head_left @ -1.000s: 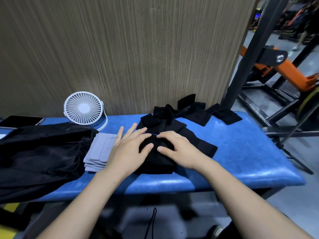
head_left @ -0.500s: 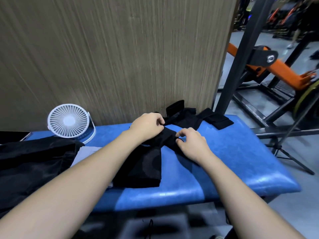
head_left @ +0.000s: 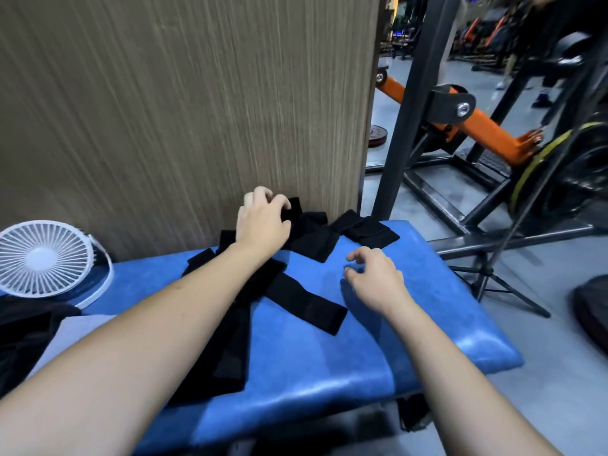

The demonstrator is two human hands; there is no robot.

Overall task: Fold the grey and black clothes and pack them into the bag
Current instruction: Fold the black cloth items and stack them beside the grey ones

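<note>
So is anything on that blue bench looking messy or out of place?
Yes. The black garment sprawls unfolded across the blue bench, one strip jutting right, its far end bunched against the wooden panel, where the left hand grips it. The right hand hovers empty. The white fan leans tilted at the left.

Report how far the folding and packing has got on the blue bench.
Done: grey cloth lies flat beside the fan. In hand: left hand grips the far end of the black garment, which sprawls unfolded; right hand hovers open over the bench. Left: folding the black pieces, then packing everything into the dark bag.
</note>
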